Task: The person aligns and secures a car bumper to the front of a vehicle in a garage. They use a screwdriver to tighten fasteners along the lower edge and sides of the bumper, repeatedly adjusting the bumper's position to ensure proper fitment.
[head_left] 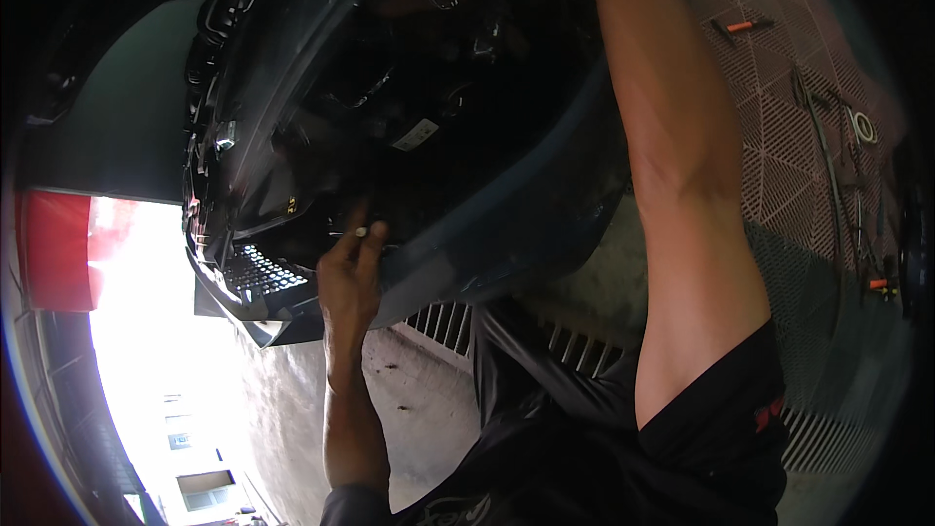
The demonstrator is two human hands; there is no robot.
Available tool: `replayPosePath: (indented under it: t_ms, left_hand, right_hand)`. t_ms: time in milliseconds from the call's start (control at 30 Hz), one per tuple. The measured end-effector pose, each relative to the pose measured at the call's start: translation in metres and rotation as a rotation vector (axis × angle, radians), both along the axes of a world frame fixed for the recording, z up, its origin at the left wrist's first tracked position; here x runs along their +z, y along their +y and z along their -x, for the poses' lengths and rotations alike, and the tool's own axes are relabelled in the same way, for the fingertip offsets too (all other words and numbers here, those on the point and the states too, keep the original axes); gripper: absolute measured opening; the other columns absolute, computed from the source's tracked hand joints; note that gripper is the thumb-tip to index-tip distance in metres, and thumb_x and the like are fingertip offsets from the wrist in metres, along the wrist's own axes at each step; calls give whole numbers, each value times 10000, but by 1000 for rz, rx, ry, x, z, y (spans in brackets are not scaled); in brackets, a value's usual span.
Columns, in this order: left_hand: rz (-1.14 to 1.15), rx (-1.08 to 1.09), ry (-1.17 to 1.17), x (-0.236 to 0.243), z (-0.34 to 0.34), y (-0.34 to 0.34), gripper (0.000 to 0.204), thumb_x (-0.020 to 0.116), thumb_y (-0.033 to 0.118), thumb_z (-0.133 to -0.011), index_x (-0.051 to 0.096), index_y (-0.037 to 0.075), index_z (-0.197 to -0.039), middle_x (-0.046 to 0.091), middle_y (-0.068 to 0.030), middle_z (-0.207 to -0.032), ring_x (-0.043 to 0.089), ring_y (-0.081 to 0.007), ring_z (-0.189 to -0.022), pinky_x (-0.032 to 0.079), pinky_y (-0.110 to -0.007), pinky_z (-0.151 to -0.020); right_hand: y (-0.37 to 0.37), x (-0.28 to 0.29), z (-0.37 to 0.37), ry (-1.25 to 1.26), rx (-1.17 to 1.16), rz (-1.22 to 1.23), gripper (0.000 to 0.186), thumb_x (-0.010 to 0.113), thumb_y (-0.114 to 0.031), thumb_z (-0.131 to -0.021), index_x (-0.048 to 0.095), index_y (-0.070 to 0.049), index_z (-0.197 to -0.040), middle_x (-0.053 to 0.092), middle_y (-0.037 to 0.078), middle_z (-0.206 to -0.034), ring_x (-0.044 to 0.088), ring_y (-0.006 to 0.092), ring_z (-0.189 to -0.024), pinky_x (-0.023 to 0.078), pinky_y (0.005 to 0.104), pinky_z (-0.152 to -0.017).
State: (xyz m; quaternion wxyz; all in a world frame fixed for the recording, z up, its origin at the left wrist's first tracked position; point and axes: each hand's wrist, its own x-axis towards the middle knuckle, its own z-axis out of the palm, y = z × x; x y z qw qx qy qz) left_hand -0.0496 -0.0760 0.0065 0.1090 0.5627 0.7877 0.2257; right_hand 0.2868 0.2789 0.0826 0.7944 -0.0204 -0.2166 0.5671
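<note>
My left hand [351, 278] reaches to the front edge of a car's engine bay [429, 175], close to a perforated panel [265, 271]. Its thumb and fingers are bent together around a small pale-tipped piece [361, 232], too small and dark to name. Along the bay's near side runs the dark blue fender [477, 224]. My right forearm [677, 127] stretches up past the fender and leaves the picture at the top, so the right hand is out of sight. A white label [416, 134] shows inside the dark bay, where most parts are lost in shadow.
On the grid-tiled floor [779, 166] at right lie an orange-handled tool [745, 27], a ring-shaped roll [864, 128], a long thin strip [833, 185] and another orange-ended tool [879, 284]. A slotted drain grate [443, 326] lies below the car. At left hangs a red panel [58, 251] beside bright daylight.
</note>
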Motion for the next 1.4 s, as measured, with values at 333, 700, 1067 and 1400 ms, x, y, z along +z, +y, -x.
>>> replayPosePath:
  t_ms: [333, 700, 1067, 1400]
  left_hand:
    - [-101, 209, -761, 8, 7, 6, 581, 635, 366, -1003, 574, -33, -1421, 760, -179, -1111, 674, -196, -867, 511, -373, -879]
    - [-308, 207, 73, -14, -23, 3, 783, 743, 232, -954, 283, -57, -1517, 736, -258, -1134, 705, -250, -997, 495, -343, -965]
    - [-265, 202, -612, -10, 11, 5, 724, 783, 242, -915, 404, -94, -1433, 727, -189, -1175, 659, -263, -1134, 601, -450, -876]
    - [-264, 163, -364, -10, -2, 6, 365, 759, 176, -928, 600, -1, -1204, 767, -144, -997, 693, -237, -951, 472, -352, -951]
  right_hand:
    - [-12, 3, -6, -86, -59, 136, 480, 352, -324, -1017, 662, -34, -1242, 703, 188, -1211, 690, 343, -1079, 555, 535, -977]
    - [-17, 3, -5, -121, -29, 85, 505, 375, -372, -1017, 632, -40, -1296, 680, 191, -1272, 658, 359, -1153, 523, 554, -1022]
    - [-6, -1, -1, -80, -41, 103, 491, 398, -365, -1006, 627, -46, -1302, 673, 199, -1282, 652, 372, -1162, 524, 568, -1012]
    - [-11, 1, -4, -98, 3, 90, 488, 412, -367, -1006, 630, -37, -1292, 677, 202, -1277, 656, 369, -1156, 525, 557, -1010]
